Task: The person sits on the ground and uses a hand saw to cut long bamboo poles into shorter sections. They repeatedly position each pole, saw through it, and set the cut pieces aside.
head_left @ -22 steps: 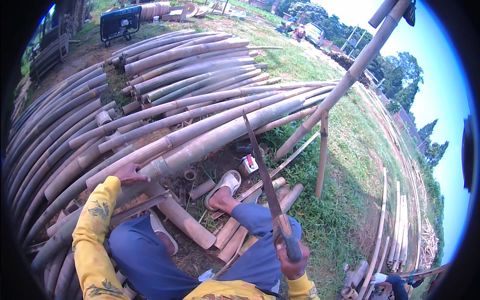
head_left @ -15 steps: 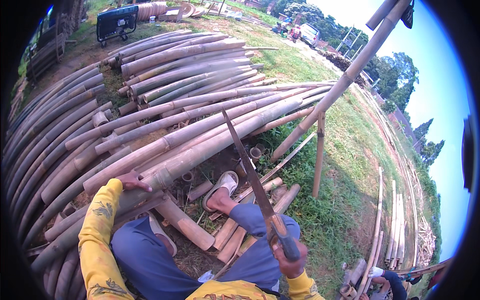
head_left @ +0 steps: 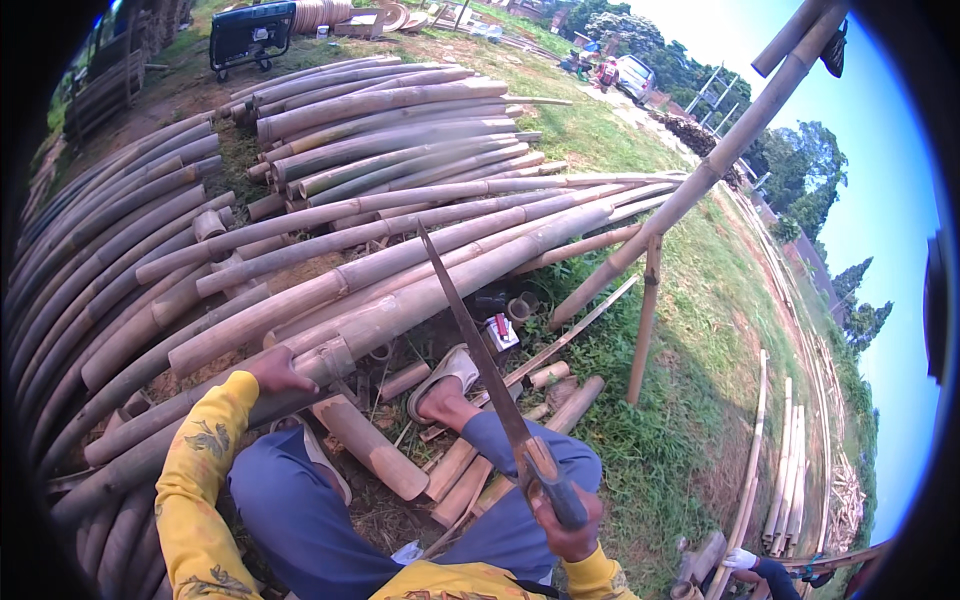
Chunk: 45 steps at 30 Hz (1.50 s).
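Observation:
My right hand [head_left: 572,530] grips the dark handle of a handsaw [head_left: 484,355]. Its long, tapering, brownish blade points up and away to the left, over the bamboo and not visibly cutting into it. My left hand [head_left: 281,370] holds a thick bamboo pole [head_left: 425,300] close to its near end, fingers curled on the side and thumb toward a node. Other long poles lie alongside this one, sloping up to the far right. Part of the left hand's grip is hidden beneath the hand itself.
Short cut bamboo pieces [head_left: 372,450] lie between my feet. Beyond the blade sits a small white box [head_left: 502,332] with a red item on it. A slanted bamboo post [head_left: 690,185] rises at right. Stacked poles [head_left: 110,270] fill the left. A co-worker's gloved hand [head_left: 740,559] shows lower right.
The saw has swung slightly left with my right hand, and the white box has come into view beside the blade. My left hand stays near the pole's end, its fingers shifted a little.

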{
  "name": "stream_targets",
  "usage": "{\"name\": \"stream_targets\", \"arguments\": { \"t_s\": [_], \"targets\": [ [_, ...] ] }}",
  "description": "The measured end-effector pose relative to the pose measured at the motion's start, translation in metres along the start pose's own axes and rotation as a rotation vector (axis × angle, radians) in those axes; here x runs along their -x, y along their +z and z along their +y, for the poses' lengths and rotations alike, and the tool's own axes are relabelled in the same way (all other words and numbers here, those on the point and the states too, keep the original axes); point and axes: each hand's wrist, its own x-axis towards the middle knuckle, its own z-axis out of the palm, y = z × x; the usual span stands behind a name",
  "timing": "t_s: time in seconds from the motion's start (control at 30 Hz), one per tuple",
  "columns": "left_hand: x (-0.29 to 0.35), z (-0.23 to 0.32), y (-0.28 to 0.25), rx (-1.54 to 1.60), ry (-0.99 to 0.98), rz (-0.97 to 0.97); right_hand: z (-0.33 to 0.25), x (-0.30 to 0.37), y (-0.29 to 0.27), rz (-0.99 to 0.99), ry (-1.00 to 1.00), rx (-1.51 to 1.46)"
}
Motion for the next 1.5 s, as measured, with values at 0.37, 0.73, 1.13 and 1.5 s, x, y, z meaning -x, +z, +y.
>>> {"name": "stream_targets", "arguments": {
  "t_s": [0.37, 0.73, 1.13, 1.5],
  "targets": [
    [0.016, -0.003, 0.058, -0.402, -0.069, 0.299, 0.003, 0.005, 0.013, -0.078, 0.006, -0.024],
    [0.006, -0.024, 0.085, -0.528, 0.121, 0.656, 0.003, 0.008, 0.022, -0.145, 0.044, -0.083],
    [0.003, -0.023, 0.09, -0.51, 0.057, 0.587, 0.003, 0.002, 0.031, -0.14, -0.063, -0.114],
    [0.018, -0.013, 0.072, -0.566, 0.062, 0.555, 0.047, 0.004, 0.069, -0.193, 0.031, -0.222]
  ]
}}
